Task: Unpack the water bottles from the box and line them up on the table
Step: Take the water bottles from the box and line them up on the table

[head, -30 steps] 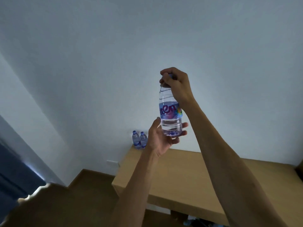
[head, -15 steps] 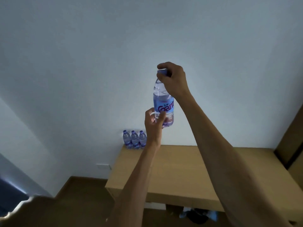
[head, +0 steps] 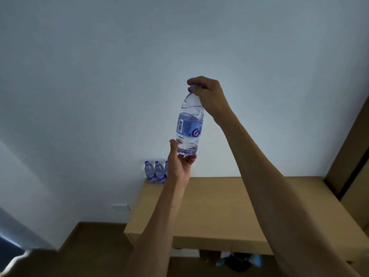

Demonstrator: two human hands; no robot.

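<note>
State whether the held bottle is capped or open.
Capped: the bottle carries a blue cap under the right hand, whose fingers grip it.

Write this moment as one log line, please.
right hand: grips cap | left hand: supports bottle base | table: three bottles lined
</note>
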